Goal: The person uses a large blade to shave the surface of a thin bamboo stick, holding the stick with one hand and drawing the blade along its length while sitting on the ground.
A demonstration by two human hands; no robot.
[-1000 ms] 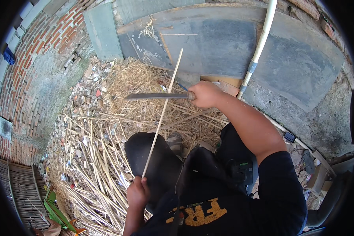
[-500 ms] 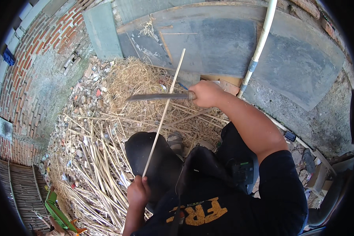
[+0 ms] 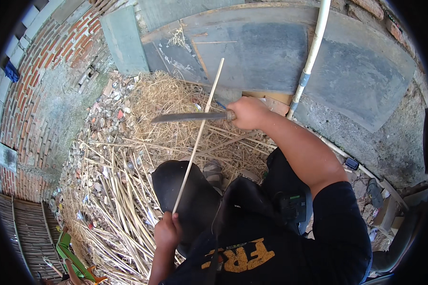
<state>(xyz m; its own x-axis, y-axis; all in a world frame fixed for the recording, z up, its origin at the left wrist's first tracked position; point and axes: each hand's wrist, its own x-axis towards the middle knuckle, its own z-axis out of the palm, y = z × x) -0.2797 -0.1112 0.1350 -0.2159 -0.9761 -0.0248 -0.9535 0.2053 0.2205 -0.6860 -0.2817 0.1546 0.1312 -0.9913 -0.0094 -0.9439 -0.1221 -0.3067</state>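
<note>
- The person seems to be scraping or shaving a long bamboo strip [image 3: 193, 154] with a machete [image 3: 188, 117]; that is a judgement from the pose.
- The left hand [image 3: 167, 231] is closing firmly around the strip's near end, thumb along it.
- The right hand [image 3: 248, 113] is wrapping tightly around the machete's handle, fingers curled shut.
- The strip is slanting up over the left knee [image 3: 176, 185], its far end rising past the blade, which is crossing it; whether the edge is biting, one cannot tell.
- Another stroke would be calling for a steady left grip and the edge staying clear of the knee.
- Against the frame a second ago, the strip's far tip is sitting slightly further right; both hands are keeping nearly the same places, while the white pipe [image 3: 314, 52] is appearing slightly further left.
</note>
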